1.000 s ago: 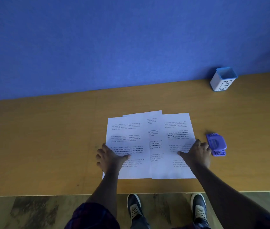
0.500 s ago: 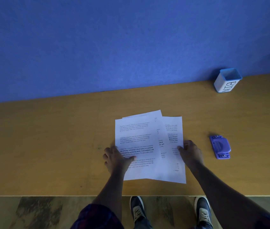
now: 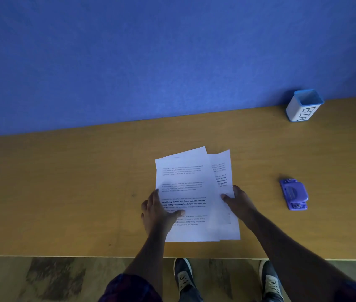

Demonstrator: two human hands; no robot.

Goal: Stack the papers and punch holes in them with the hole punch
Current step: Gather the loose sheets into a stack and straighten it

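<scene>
Printed white papers [image 3: 192, 184] lie overlapped in a loose pile on the wooden desk [image 3: 63, 182], the rightmost sheet sticking out from under the others. My left hand [image 3: 158, 211] grips the pile's left edge, thumb on top of the text. My right hand [image 3: 239, 200] holds the right edge, thumb pressed on the sheets. A purple hole punch [image 3: 294, 194] rests on the desk, well to the right of my right hand and untouched.
A white and blue cup marked BIN [image 3: 303, 106] stands at the back right against the blue partition [image 3: 172, 62]. The desk's front edge [image 3: 85, 256] runs just below the papers; my shoes [image 3: 183, 277] show on the floor beneath.
Both hands have pushed the spread sheets inward, so the papers now overlap in a narrower, slightly skewed pile. The hole punch has not moved.
</scene>
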